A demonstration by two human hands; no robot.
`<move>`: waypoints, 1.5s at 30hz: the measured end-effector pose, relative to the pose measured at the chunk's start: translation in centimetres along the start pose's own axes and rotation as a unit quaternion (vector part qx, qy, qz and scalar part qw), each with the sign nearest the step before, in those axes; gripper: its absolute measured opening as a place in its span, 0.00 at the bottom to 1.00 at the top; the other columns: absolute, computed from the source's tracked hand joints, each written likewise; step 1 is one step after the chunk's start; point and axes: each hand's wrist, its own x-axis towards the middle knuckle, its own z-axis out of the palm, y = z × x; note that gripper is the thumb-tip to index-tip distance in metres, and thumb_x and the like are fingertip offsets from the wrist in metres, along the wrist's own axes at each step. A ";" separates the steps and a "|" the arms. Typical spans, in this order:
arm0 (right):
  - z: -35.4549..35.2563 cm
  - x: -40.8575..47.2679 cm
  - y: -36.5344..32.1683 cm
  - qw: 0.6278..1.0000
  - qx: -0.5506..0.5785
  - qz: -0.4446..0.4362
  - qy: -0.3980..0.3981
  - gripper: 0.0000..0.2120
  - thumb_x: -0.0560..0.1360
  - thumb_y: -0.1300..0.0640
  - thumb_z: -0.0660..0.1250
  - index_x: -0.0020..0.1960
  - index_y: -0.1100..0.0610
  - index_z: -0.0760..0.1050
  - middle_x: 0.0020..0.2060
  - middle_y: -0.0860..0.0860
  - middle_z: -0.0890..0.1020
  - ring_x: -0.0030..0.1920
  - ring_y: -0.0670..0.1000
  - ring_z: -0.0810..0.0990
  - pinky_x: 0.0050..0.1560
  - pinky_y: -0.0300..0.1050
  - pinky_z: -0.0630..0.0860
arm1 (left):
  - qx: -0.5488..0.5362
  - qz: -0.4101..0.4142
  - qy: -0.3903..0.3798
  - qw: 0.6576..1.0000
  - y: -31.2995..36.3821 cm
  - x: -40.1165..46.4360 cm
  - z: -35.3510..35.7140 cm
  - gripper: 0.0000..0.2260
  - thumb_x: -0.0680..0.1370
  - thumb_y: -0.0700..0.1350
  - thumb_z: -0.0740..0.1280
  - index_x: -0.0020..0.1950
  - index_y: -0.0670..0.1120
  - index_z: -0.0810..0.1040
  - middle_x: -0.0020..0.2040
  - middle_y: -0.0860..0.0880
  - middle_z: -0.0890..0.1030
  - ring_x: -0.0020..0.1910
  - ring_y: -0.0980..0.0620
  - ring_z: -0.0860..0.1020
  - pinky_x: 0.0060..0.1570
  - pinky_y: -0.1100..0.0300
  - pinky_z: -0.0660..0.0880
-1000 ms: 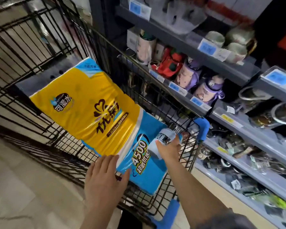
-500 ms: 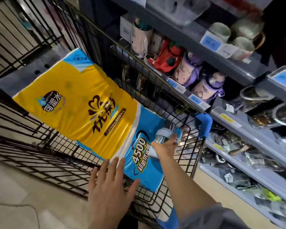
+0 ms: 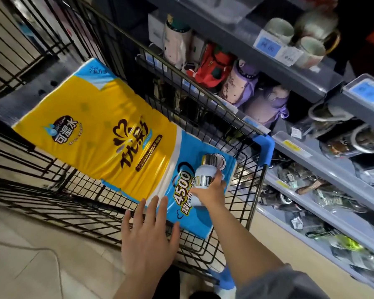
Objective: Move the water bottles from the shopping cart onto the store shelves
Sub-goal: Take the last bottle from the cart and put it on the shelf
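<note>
I am looking down into the black wire shopping cart point(image 3: 58, 188), which is filling the left and centre of the frame, with the grey metal store shelves point(image 3: 324, 169) running down the right side. Lying across the cart is a big yellow and blue plastic-wrapped pack of tissue rolls point(image 3: 108, 134), stretching from the upper left down toward the lower centre. On the upper shelf rows, purple and red flasks and pale mugs are standing; the lower rows are too blurred for me to name.

My right hand point(image 3: 212, 193) is wrapping its fingers round the lower body of a white water bottle with a shiny silver cap and band point(image 3: 203, 175), just over the blue end of the pack, in the centre right of the frame. The bottle's long axis is pointing up and slightly right, cap away from me, toward the cart's blue corner guard point(image 3: 266, 147) and the shelves beyond it. My left hand point(image 3: 148, 240) is hovering at the lower centre with fingers spread and flat, holding nothing, near the pack's near edge.

I am judging the right hand to be the nearer one to the shelves, so the coming move is a carry to the right over the cart rim.
</note>
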 end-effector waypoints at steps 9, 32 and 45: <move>-5.1 -4.4 -0.5 0.963 0.250 -0.006 -0.099 0.41 0.66 0.59 0.77 0.72 0.46 0.59 0.58 0.51 0.75 0.54 0.54 0.78 0.57 0.54 0.77 | -0.020 0.011 -0.009 1.000 -0.1 -0.1 -0.6 0.27 0.73 0.60 0.55 0.64 0.47 0.77 0.60 0.46 0.81 0.61 0.40 0.78 0.59 0.37 0.69; -39.0 -28.6 29.2 0.814 0.425 -0.343 0.199 0.41 0.60 0.53 0.76 0.69 0.38 0.63 0.62 0.45 0.77 0.58 0.51 0.80 0.47 0.46 0.81 | -0.628 0.332 -0.293 0.640 38.7 -19.6 -7.7 0.45 0.64 0.38 0.78 0.69 0.68 0.60 0.58 0.70 0.76 0.57 0.56 0.80 0.47 0.60 0.79; -49.6 -32.7 45.3 0.720 0.448 -0.273 0.455 0.48 0.57 0.52 0.78 0.73 0.45 0.59 0.65 0.49 0.74 0.60 0.51 0.79 0.51 0.46 0.81 | -0.508 0.520 -0.417 0.546 58.2 -29.0 -5.0 0.46 0.69 0.33 0.76 0.69 0.74 0.60 0.71 0.57 0.70 0.67 0.55 0.73 0.58 0.58 0.76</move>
